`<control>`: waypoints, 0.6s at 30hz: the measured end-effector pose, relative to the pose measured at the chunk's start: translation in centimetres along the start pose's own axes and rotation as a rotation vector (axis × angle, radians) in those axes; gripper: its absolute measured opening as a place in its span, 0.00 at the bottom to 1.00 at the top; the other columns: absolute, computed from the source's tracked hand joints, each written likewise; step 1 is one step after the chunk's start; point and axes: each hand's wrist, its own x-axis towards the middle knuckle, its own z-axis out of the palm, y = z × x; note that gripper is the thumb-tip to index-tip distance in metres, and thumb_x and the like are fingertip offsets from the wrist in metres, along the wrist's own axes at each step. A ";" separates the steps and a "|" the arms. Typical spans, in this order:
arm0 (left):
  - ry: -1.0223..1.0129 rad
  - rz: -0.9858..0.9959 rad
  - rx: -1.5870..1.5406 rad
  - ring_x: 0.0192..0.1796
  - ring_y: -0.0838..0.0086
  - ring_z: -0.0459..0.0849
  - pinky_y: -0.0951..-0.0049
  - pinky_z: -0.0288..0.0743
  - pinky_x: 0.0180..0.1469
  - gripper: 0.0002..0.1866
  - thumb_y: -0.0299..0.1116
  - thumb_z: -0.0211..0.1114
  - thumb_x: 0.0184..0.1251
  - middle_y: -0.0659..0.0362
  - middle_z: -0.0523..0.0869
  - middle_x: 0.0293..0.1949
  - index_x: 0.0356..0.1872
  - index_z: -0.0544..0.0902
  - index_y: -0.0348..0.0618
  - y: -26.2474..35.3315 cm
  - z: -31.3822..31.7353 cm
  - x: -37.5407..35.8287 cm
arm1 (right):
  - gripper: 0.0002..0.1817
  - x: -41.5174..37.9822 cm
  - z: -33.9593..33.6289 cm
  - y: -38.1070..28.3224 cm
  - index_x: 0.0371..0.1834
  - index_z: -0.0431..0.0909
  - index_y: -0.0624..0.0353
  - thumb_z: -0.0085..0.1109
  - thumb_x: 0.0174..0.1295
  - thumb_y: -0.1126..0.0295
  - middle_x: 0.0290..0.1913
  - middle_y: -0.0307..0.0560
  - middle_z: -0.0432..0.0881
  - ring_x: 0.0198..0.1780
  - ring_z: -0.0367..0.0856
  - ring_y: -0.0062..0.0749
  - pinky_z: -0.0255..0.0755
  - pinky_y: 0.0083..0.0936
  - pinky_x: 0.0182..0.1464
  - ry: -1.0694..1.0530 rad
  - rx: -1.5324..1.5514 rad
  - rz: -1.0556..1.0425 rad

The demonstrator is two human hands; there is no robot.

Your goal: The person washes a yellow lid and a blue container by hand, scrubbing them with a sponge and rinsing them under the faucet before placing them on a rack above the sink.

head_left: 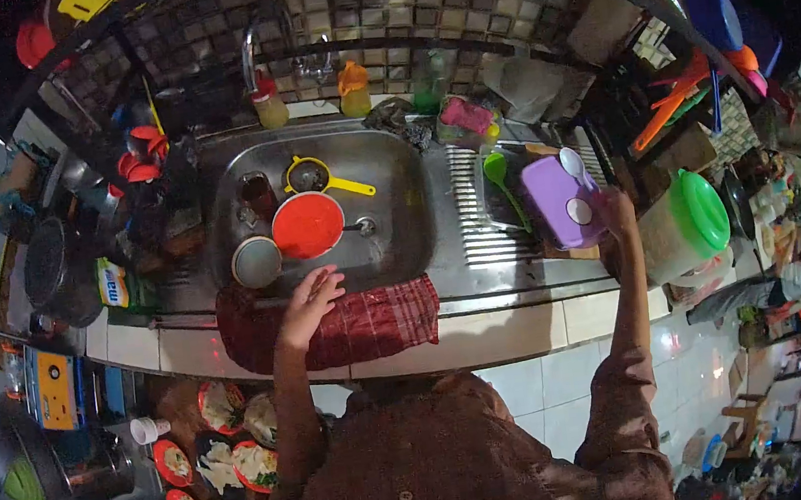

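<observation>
Over the front edge of the sink, my left hand [312,307] is empty, its fingers spread above a dark red checked cloth [379,322]. Just beyond it in the steel sink [403,181] sit a red bowl [309,225], a small grey-white bowl [257,261], a dark cup [258,195] and a yellow-handled strainer [308,174]. My right hand [617,212] grips the right edge of a purple plastic lid [552,195] on the drainboard, its fingers partly hidden. A white spoon [573,165] and a small white round piece [579,211] lie on the lid.
A green spoon [506,189] lies left of the lid. To its right stands a tub with a green lid [703,213]. Bottles [355,89] and a pink sponge [466,116] line the back. Several plates of food [176,463] are at lower left.
</observation>
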 end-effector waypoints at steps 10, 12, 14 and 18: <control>0.028 0.008 -0.006 0.49 0.70 0.74 0.69 0.64 0.51 0.21 0.44 0.48 0.63 0.56 0.73 0.49 0.52 0.65 0.42 -0.6 -0.1 0.7 | 0.07 -0.3 -1.6 -10.2 0.25 0.67 0.62 0.53 0.52 0.71 0.20 0.51 0.75 0.27 0.75 0.43 0.67 0.30 0.31 0.091 0.159 -0.009; -0.076 0.112 -0.002 0.48 0.71 0.74 0.72 0.65 0.49 0.20 0.43 0.49 0.63 0.56 0.73 0.48 0.52 0.66 0.42 -0.1 1.3 1.5 | 0.07 -0.5 0.4 -12.9 0.28 0.68 0.62 0.54 0.51 0.73 0.22 0.50 0.76 0.24 0.77 0.36 0.66 0.29 0.24 0.159 0.381 -0.271; -0.103 0.135 -0.018 0.46 0.74 0.75 0.75 0.66 0.47 0.20 0.42 0.50 0.62 0.57 0.74 0.47 0.51 0.67 0.41 0.6 3.4 2.0 | 0.08 -1.2 1.2 -16.6 0.29 0.69 0.61 0.56 0.50 0.71 0.22 0.49 0.77 0.24 0.77 0.35 0.66 0.28 0.24 0.070 0.461 -0.132; -0.294 0.084 0.038 0.46 0.75 0.75 0.74 0.66 0.49 0.20 0.40 0.53 0.61 0.57 0.73 0.48 0.53 0.66 0.45 -0.3 6.5 3.8 | 0.11 -0.9 0.0 -15.0 0.35 0.73 0.61 0.57 0.51 0.67 0.25 0.53 0.79 0.24 0.78 0.37 0.68 0.28 0.27 0.069 0.207 0.165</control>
